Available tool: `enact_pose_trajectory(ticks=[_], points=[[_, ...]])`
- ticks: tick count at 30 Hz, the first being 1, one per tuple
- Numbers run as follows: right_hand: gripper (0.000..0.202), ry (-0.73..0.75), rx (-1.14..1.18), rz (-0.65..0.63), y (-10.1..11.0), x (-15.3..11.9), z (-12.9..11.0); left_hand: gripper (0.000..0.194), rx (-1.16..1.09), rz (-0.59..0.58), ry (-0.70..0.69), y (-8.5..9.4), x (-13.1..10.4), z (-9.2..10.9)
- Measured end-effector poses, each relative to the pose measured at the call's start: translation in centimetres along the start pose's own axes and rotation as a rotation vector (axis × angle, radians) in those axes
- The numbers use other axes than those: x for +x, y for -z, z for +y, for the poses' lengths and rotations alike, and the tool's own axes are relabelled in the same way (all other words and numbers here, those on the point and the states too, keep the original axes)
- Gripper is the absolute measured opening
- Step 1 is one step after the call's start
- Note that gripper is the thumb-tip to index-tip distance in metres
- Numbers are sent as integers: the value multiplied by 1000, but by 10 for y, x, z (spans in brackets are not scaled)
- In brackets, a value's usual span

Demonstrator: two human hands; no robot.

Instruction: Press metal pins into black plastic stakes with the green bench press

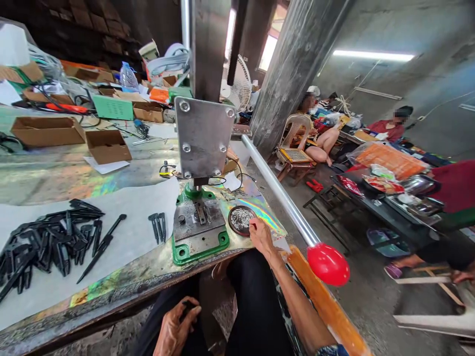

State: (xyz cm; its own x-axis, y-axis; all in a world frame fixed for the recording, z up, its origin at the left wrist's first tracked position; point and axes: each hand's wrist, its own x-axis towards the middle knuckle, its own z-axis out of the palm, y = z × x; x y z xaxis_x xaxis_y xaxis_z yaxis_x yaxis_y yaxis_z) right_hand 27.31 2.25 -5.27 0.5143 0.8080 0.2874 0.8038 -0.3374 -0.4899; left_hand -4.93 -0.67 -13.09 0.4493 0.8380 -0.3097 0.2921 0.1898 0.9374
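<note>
My right hand (261,235) is at the near right rim of a round dark dish (232,227), with thumb and forefinger pinched together. Small silvery metal pins (242,216) fill the dish; whether one is between my fingertips cannot be made out. Low over my lap, my left hand (177,326) is closed around a black plastic piece (186,303), mostly hidden by the fingers. Left of the dish stands a hand press (205,141) on a green base (200,254). Its metal lever (280,190) slants down to a red knob (328,263).
Black plastic pieces (55,242) lie heaped on white paper at left, with several more (158,228) beside the press. Cardboard boxes (48,131), a green box (113,107) and a fan (239,84) stand farther back. People (393,126) sit at another table on the right.
</note>
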Motion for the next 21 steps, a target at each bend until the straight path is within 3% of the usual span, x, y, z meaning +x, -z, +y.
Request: enact_pose_trajectory(ticks=[5,13,21], points=[[17,-16,-92,-64,-11,15,-17,44,18,7,-15,-1,-2,3],[19,77,-195,-80,-14,18,-49,41,15,-8,4,-1,-1,9],[16,94,-244,-119,-10,13,-42,42,36,-38,31,0,-2,14]])
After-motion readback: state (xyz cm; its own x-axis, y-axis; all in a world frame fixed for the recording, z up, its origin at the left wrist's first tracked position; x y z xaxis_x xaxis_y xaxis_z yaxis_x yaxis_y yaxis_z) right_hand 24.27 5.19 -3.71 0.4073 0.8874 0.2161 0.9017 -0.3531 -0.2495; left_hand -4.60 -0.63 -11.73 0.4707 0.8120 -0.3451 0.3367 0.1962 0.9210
